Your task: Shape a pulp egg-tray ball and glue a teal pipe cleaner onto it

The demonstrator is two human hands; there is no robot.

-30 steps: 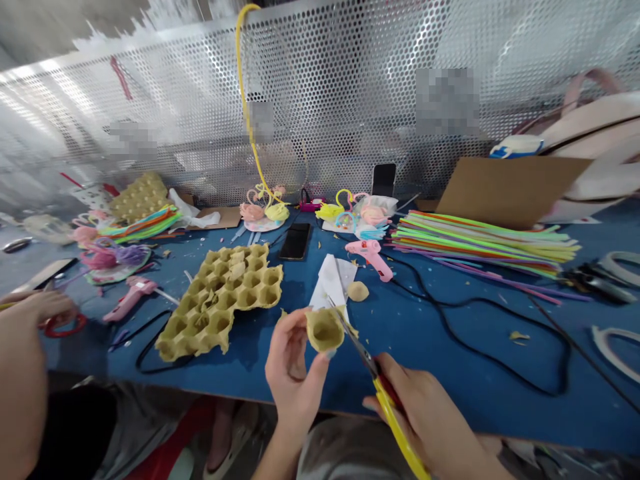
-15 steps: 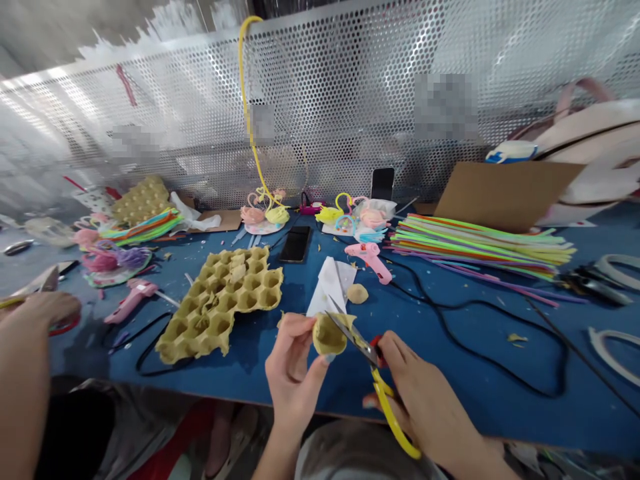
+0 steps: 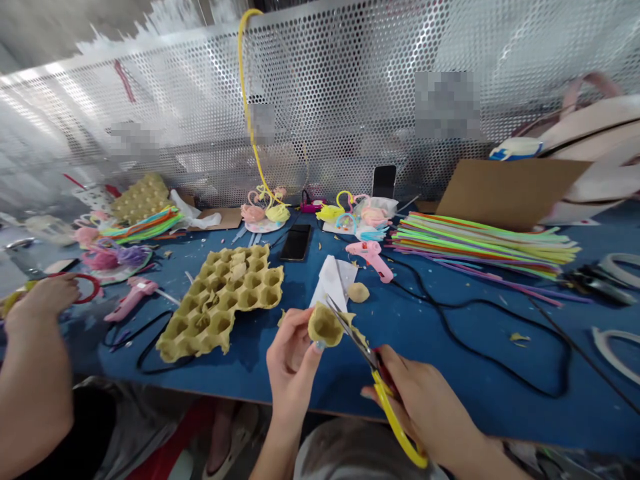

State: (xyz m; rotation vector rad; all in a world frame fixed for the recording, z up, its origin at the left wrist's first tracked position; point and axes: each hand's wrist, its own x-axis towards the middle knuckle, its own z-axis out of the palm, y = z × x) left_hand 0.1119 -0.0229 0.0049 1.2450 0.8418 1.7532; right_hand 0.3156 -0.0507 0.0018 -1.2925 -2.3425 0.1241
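Scissors (image 3: 384,395) held in the right grip (image 3: 425,397) should cut neatly if the left grip (image 3: 291,357), pinching the cardboard cup (image 3: 326,327), turns it slowly.

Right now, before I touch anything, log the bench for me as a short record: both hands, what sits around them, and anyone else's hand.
left hand: holds a carton cup, its hollow facing the camera
right hand: grips yellow-handled scissors, blades at the cup's right rim
left of hands: egg carton, hollows up
beyond hands: white paper, pink glue gun, dark-screened phone
farther right: colored pipe cleaners, bundled
co-worker's hand: far left, by a red loop handle
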